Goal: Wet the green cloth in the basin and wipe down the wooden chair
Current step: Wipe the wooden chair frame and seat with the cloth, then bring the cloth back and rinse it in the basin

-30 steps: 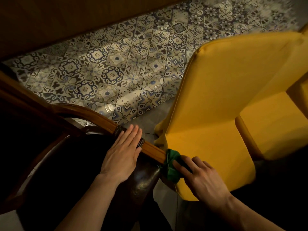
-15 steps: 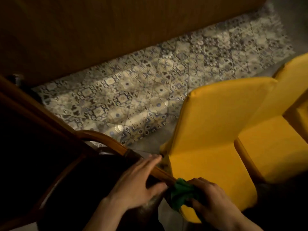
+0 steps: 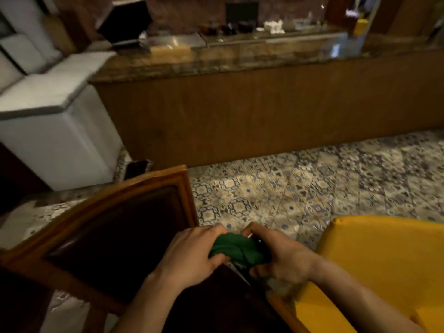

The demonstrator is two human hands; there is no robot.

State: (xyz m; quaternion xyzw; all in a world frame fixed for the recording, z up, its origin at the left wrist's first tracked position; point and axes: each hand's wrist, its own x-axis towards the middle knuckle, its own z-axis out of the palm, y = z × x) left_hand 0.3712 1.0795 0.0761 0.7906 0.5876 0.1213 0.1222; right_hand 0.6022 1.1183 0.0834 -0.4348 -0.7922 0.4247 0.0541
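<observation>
The green cloth [image 3: 236, 248] is bunched up between both my hands in the lower middle of the head view. My left hand [image 3: 192, 255] grips its left side and my right hand [image 3: 278, 255] grips its right side. Both hover just above the right edge of the wooden chair [image 3: 134, 186], whose curved wooden back frame and dark padded panel fill the lower left. No basin shows in the view.
A yellow upholstered chair [image 3: 374, 260] stands close on the right. Patterned floor tiles [image 3: 312, 188] lie ahead, bounded by a long wooden counter front [image 3: 264, 111] with clutter on top. A white cabinet [image 3: 55, 131] stands at the left.
My left hand left the chair's rail and joined my right hand on the cloth. The cloth came off the rail. My head tilted up, so the counter is in view.
</observation>
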